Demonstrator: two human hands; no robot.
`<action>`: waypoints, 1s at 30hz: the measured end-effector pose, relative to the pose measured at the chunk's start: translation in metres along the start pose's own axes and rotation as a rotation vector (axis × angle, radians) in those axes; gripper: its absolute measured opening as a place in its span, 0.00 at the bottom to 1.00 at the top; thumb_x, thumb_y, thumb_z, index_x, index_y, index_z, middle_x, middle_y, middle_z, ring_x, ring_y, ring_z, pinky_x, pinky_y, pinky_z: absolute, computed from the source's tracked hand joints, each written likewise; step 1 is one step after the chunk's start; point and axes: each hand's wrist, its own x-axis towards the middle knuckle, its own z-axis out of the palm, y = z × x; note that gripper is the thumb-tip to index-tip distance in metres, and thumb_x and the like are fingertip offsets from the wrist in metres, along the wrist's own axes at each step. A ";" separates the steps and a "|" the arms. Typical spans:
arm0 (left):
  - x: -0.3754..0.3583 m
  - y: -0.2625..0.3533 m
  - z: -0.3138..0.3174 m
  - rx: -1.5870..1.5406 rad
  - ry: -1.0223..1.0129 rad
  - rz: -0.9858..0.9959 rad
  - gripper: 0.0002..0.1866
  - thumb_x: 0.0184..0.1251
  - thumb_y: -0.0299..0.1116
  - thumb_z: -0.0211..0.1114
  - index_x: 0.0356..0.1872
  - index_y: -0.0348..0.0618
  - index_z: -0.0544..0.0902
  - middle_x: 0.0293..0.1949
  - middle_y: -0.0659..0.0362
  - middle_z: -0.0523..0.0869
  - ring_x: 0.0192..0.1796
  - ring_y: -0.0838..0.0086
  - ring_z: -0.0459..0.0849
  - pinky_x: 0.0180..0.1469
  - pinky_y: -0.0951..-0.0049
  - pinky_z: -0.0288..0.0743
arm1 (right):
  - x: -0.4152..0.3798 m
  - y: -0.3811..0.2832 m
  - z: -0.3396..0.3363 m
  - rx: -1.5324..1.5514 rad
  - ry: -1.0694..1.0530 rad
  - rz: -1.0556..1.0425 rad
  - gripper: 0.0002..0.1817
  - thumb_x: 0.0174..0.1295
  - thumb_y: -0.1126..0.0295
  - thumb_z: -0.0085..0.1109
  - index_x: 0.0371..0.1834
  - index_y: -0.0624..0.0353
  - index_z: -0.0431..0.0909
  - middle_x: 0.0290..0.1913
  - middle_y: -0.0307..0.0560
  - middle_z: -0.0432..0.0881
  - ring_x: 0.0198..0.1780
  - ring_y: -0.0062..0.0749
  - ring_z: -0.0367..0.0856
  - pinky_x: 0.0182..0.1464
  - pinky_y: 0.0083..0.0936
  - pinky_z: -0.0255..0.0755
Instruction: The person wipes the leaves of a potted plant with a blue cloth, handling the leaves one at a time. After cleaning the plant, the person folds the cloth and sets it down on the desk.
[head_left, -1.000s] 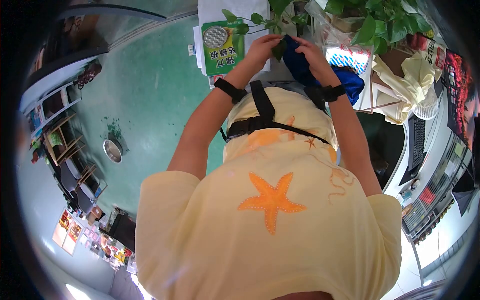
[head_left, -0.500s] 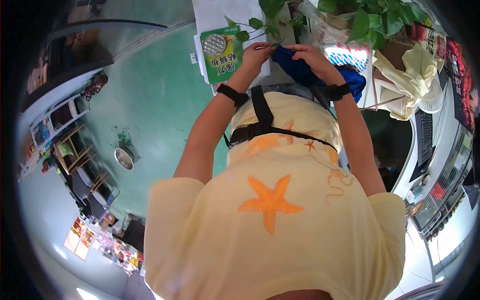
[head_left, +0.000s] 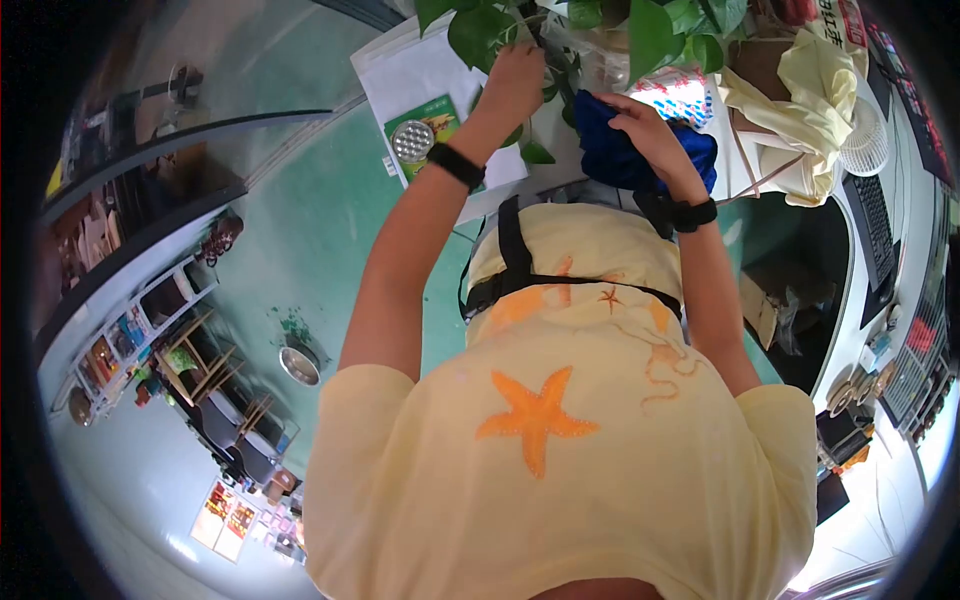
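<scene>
My left hand is raised among the leaves of a green trailing plant. Its fingers are closed around a vine there, though the fingertips are partly hidden. To its right, my right hand grips a blue cloth, which hangs bunched beneath the fingers and spreads toward the wrist. A few leaves dangle between the two hands, one of them a single leaf just above the table edge. Both wrists wear black bands.
White papers, a green booklet and a round metal tin with a dotted top lie left. On the right are a pale yellow cloth, a white fan and a keyboard. A metal bowl sits on the floor.
My left hand has moved up and away from the blue cloth, into the leaves. My right hand still holds the cloth, now bunched lower. The view has shifted, and more foliage hangs near my hands.
</scene>
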 end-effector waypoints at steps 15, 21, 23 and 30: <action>0.023 0.003 0.036 0.359 -0.532 -0.118 0.18 0.55 0.35 0.56 0.49 0.45 0.77 0.51 0.56 0.77 0.56 0.65 0.70 0.53 0.58 0.63 | -0.010 0.003 -0.005 -0.022 0.062 0.010 0.23 0.53 0.78 0.47 0.55 0.67 0.71 0.51 0.45 0.77 0.50 0.24 0.72 0.56 0.19 0.62; 0.027 -0.003 0.026 0.478 -0.657 -0.078 0.19 0.53 0.35 0.57 0.49 0.49 0.77 0.48 0.63 0.78 0.56 0.71 0.70 0.54 0.61 0.61 | -0.009 -0.002 -0.001 0.016 0.048 0.036 0.22 0.55 0.79 0.46 0.56 0.67 0.70 0.55 0.43 0.76 0.54 0.24 0.70 0.59 0.19 0.59; 0.026 -0.006 0.018 0.451 -0.678 -0.025 0.17 0.52 0.35 0.58 0.46 0.52 0.78 0.47 0.63 0.78 0.55 0.70 0.70 0.54 0.61 0.62 | -0.010 -0.003 -0.001 -0.008 0.053 0.002 0.22 0.55 0.79 0.46 0.56 0.66 0.70 0.54 0.43 0.76 0.54 0.23 0.70 0.59 0.19 0.59; 0.023 -0.031 -0.012 0.244 -0.692 0.071 0.09 0.51 0.31 0.58 0.33 0.50 0.84 0.43 0.59 0.80 0.54 0.65 0.71 0.53 0.59 0.65 | -0.010 0.004 0.000 0.002 0.100 -0.011 0.22 0.52 0.78 0.47 0.52 0.68 0.73 0.51 0.48 0.78 0.51 0.26 0.74 0.56 0.19 0.63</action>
